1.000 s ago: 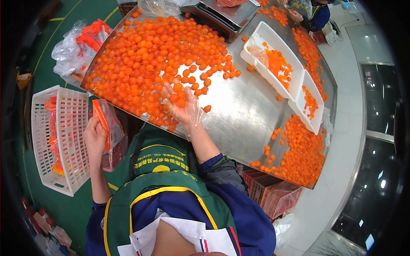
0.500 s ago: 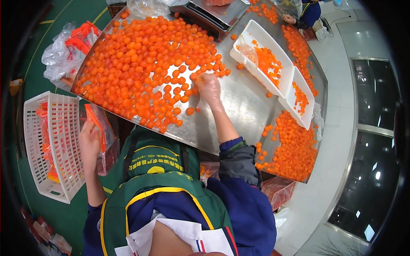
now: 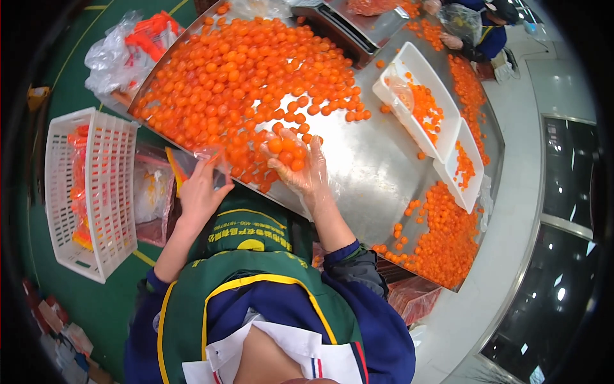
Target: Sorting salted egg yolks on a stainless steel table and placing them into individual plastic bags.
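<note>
My bare left hand grips a clear plastic bag with an orange-yellow edge at the near edge of the steel table. My right hand, in a clear plastic glove, is cupped palm up around several glossy orange balls, just right of the bag and over the table. A large spread of similar orange balls covers the table's left part, beyond both hands.
White trays with orange pieces, a second pile and a scale sit on the table. A white basket and plastic bags lie left. A co-worker handles a bag at back right.
My left hand has risen rightward with the bag to the table's edge. My right hand reached farther into the balls, then came back toward the bag, cupped around several.
</note>
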The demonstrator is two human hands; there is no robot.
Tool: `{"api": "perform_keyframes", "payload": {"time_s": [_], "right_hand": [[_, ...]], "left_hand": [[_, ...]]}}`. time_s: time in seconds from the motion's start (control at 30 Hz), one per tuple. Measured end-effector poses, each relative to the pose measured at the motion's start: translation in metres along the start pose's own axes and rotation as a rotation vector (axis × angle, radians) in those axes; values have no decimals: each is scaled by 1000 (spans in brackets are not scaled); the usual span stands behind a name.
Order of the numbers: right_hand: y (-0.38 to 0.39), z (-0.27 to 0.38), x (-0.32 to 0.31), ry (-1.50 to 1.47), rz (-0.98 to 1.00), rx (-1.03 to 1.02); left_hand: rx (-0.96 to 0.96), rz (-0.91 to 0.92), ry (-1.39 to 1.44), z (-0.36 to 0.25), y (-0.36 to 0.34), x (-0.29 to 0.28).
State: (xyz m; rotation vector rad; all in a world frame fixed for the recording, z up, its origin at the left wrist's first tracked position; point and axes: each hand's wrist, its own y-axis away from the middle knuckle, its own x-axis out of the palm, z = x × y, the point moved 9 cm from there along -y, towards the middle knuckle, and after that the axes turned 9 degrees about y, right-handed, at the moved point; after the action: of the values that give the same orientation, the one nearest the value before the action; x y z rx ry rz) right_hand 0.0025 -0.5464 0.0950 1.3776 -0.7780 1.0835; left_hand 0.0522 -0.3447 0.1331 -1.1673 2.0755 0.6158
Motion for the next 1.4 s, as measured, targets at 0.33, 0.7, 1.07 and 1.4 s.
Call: {"api": "perform_keyframes", "payload": {"time_s": [0.33, 0.7, 1.07, 1.4], "right_hand": [[6, -87, 23, 136, -54, 273], [22, -91, 48, 726, -93, 125], [61, 69, -22, 2754, -456, -875], [30, 104, 0, 2591, -379, -1213]], "left_hand": [[-18, -33, 52, 8, 2, 11], [-94, -61, 348, 21, 22, -3], [-247, -118, 512, 65, 30, -31], [-234, -117, 449, 66, 37, -33]]}}
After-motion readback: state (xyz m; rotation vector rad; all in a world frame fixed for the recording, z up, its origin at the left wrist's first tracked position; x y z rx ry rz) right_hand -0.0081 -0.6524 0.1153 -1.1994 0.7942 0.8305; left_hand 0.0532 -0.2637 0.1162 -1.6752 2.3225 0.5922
